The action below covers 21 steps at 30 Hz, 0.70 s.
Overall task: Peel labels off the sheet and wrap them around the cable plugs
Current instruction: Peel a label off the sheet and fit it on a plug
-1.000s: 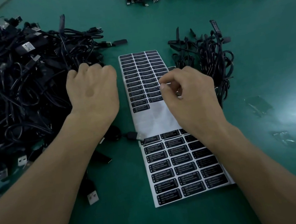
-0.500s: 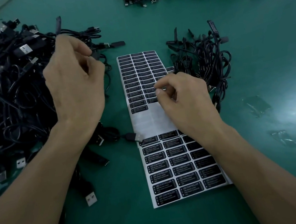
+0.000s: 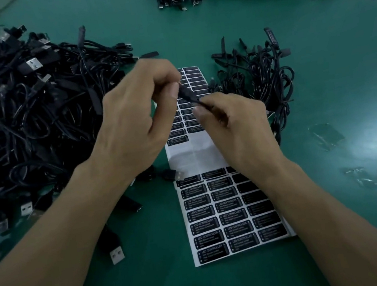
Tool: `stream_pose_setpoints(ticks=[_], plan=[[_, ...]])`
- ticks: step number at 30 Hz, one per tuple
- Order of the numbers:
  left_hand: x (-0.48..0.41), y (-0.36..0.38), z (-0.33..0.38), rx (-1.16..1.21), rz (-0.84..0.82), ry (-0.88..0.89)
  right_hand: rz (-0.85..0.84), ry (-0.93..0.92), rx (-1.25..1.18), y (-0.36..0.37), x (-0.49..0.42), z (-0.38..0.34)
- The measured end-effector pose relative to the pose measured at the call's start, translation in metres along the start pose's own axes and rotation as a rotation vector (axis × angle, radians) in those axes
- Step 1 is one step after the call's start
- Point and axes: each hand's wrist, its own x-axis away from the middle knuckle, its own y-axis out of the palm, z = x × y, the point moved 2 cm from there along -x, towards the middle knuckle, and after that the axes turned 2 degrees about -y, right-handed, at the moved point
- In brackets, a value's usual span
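A sprawling cable heap blocks the left of the worktop; a smaller cable bundle crowds the far right corner of the label sheet. Bare surface lies open farther right and along the near edge.

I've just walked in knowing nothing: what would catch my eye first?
Mid-table, the left hand and right hand pinch one black cable plug above the label sheet. A big tangle of cables fills the left side; a smaller bundle lies right of the sheet.
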Motion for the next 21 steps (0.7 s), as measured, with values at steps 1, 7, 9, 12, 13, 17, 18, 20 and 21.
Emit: stream_pose_setpoints(ticks=[1, 7, 9, 12, 13, 17, 18, 20, 21], plan=[[0.001, -0.001, 0.0, 0.06, -0.015, -0.018, 0.027, -0.006, -0.009, -0.001, 0.0, 0.0], [0.003, 0.001, -0.003, -0.015, -0.154, -0.141, 0.203, 0.094, -0.22, -0.008, -0.002, -0.002], [0.003, 0.003, -0.002, -0.13, -0.22, -0.143, 0.162, 0.032, -0.37, -0.006, -0.002, -0.006], [0.002, 0.005, -0.001, -0.25, -0.334, -0.13, 0.043, -0.071, -0.501, -0.003, -0.002, -0.011], [0.002, 0.006, -0.001, -0.265, -0.372, -0.126, 0.016, -0.089, -0.513, -0.003, -0.002, -0.011], [0.003, 0.008, -0.003, -0.246, -0.409, -0.115, 0.021, -0.097, -0.536, -0.003, -0.002, -0.01], [0.002, 0.007, -0.002, -0.26, -0.375, -0.112, 0.037, -0.084, -0.553, -0.004, -0.003, -0.011], [0.001, 0.003, -0.002, -0.339, -0.265, -0.097, 0.095, -0.058, -0.611, -0.007, -0.003, -0.011], [0.0, 0.001, -0.002, -0.38, -0.219, -0.096, 0.135, -0.043, -0.643, -0.009, -0.004, -0.011]])
